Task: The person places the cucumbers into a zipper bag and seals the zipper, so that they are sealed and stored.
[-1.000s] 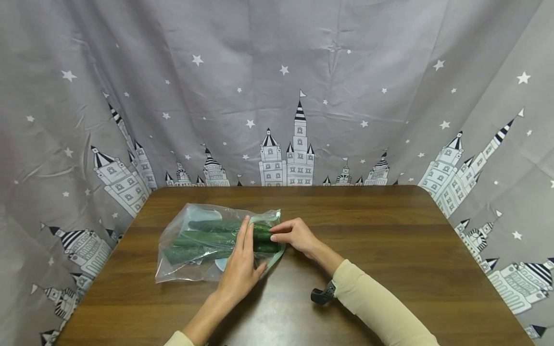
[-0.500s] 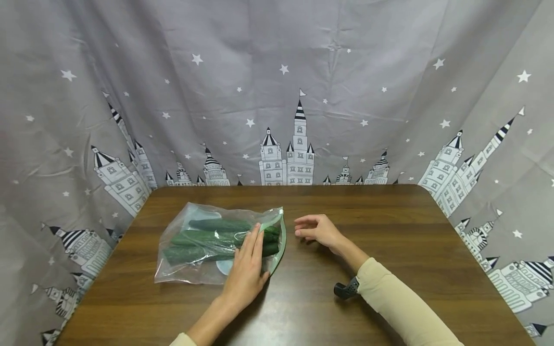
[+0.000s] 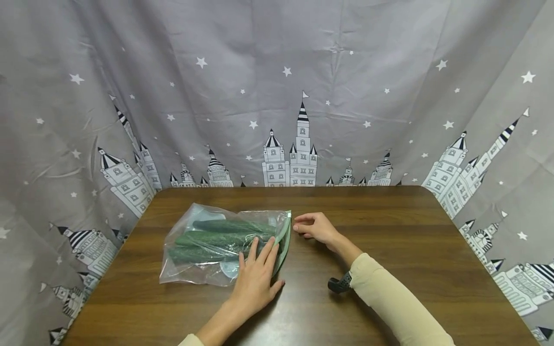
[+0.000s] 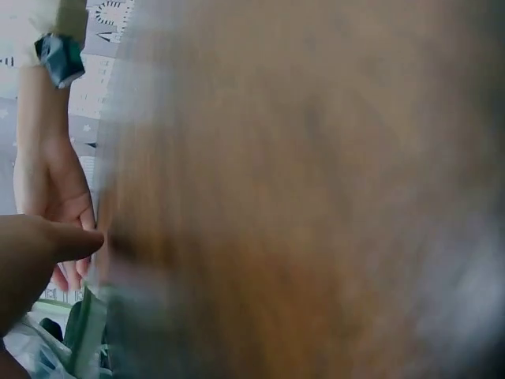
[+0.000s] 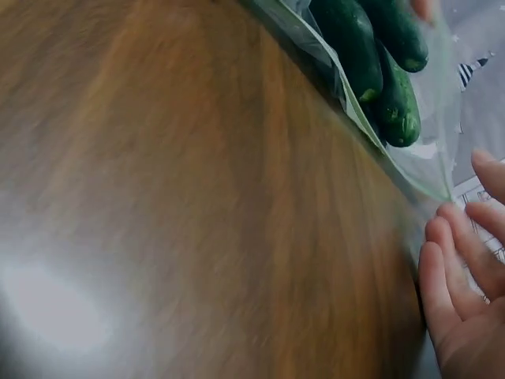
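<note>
A clear zip bag with a green-edged mouth lies on the table, its mouth facing right. Inside it are several dark green cucumbers, side by side. My left hand rests with spread fingers on the bag's front side near the mouth, partly covering the cucumbers. Just right of the bag's far corner is my right hand, fingers loosely bent and nothing held. In the right wrist view, the cucumbers' ends show through the parted mouth, and my right fingertips are close to the bag's corner; contact is unclear.
The brown wooden table extends to the right and in front of the bag. A grey curtain printed with castles and stars hangs behind and at both sides. A black device is strapped at the right wrist.
My right hand has let go of the cucumber end at the bag's mouth and moved right. My left hand has slid toward the mouth and nearer me, its fingers spreading. The bag's mouth edge has shifted slightly right.
</note>
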